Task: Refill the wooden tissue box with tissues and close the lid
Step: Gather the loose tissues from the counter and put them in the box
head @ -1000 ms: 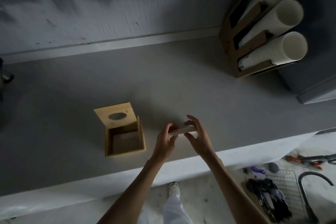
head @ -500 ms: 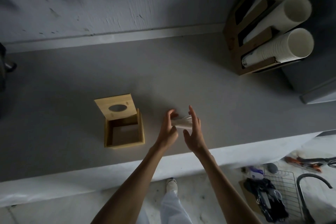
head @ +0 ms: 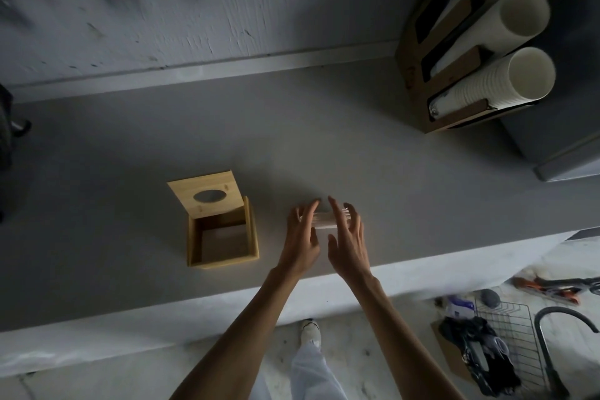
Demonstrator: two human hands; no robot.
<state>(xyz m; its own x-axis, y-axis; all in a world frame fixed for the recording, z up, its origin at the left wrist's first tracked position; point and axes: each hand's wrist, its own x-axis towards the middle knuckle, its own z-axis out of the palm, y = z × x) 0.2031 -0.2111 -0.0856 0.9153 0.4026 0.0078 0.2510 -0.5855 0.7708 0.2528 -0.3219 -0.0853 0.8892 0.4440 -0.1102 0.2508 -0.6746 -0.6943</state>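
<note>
Head view: one wooden tissue box (head: 223, 242) stands on the grey counter (head: 324, 156), at about nine o'clock from the hands. Its lid (head: 206, 196) is tipped up and back toward twelve o'clock, oval slot showing, so the cavity is open from above; the inside looks empty, which suggests the refill has not begun. One stack of tissues (head: 324, 221) sits just right of the box, apart from it, between two hands. The left hand (head: 300, 242) is at the stack's nine o'clock side, the right hand (head: 349, 242) at its three o'clock side, palms facing each other. The fingers of both are straight and slightly spread, not curled in a pinch; they seem to bracket the stack and square its edges, probably so it goes into the box as a single block. Whether the fingertips actually press the paper cannot be told.

At two o'clock, one wooden rack (head: 422, 75) holds three sleeves of paper cups (head: 506, 81). One wire basket (head: 509, 334) sits at five o'clock, below the counter edge.
</note>
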